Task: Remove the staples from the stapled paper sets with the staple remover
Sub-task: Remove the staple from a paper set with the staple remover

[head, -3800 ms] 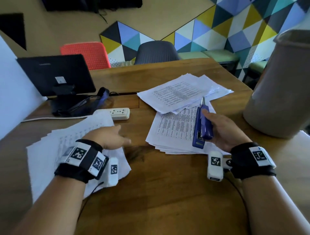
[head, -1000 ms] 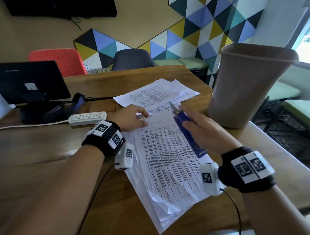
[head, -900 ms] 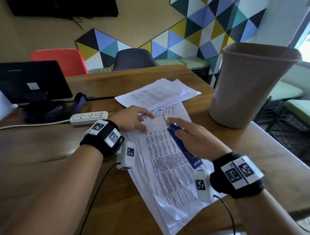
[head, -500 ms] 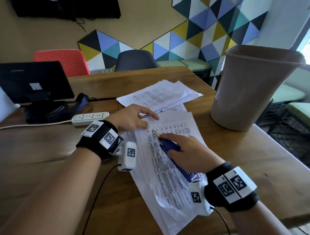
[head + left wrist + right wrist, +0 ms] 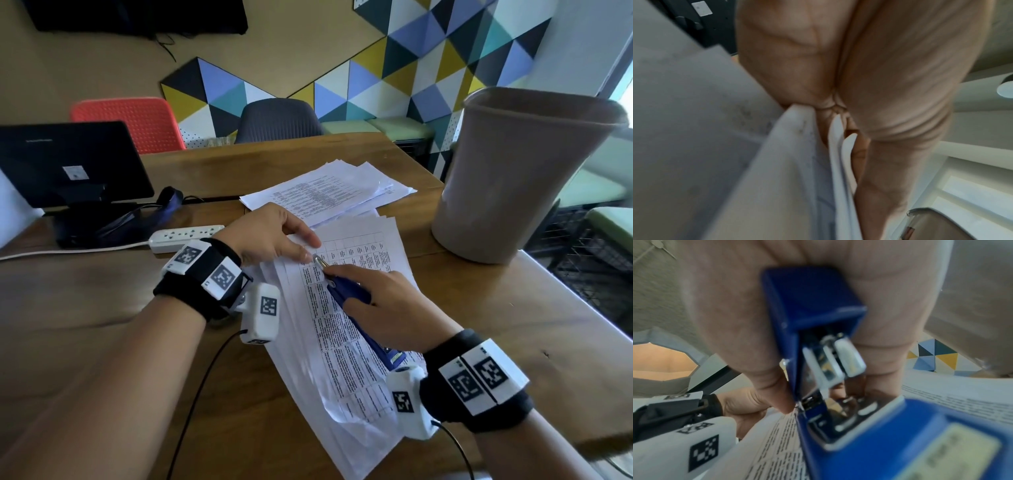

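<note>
A stapled paper set (image 5: 346,346) with printed tables lies slantwise on the wooden table (image 5: 102,308). My left hand (image 5: 306,248) holds its top-left corner down; in the left wrist view the sheets (image 5: 789,162) curl up between thumb and fingers. My right hand (image 5: 356,284) grips a blue staple remover (image 5: 352,294), index finger stretched along its top. The tool's metal tip (image 5: 320,263) touches the paper right by my left fingertips. The staple itself is hidden. Up close the right wrist view shows the blue tool (image 5: 813,305) over the printed sheet (image 5: 951,402).
A second pile of printed papers (image 5: 329,193) lies just beyond. A tall beige bin (image 5: 513,178) stands on the table at the right. A white power strip (image 5: 185,235), a black monitor (image 5: 68,164) and cables sit at the left. Chairs (image 5: 130,120) stand behind.
My right hand brought the staple remover down and leftward until its tip reached the paper corner. My left hand moved from the left pile onto this set's corner.
</note>
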`<control>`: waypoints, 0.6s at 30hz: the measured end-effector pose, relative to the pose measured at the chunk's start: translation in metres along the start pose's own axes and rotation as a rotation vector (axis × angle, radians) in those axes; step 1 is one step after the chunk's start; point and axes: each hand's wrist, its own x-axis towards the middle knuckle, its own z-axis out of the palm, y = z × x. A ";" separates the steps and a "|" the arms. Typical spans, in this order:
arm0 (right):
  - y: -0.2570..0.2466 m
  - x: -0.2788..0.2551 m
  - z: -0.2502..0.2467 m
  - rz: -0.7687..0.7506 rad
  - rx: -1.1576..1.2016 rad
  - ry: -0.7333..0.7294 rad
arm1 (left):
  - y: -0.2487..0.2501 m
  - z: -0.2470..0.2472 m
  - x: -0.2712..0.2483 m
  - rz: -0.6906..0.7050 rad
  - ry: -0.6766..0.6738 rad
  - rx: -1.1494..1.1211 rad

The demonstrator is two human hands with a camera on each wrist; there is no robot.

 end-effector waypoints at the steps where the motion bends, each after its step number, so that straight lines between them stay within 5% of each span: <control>1: 0.000 0.000 0.000 -0.010 0.007 0.010 | 0.000 -0.001 -0.001 -0.001 -0.010 -0.030; 18: 0.000 0.007 0.009 -0.130 -0.051 0.063 | 0.000 0.002 -0.006 -0.015 -0.058 -0.257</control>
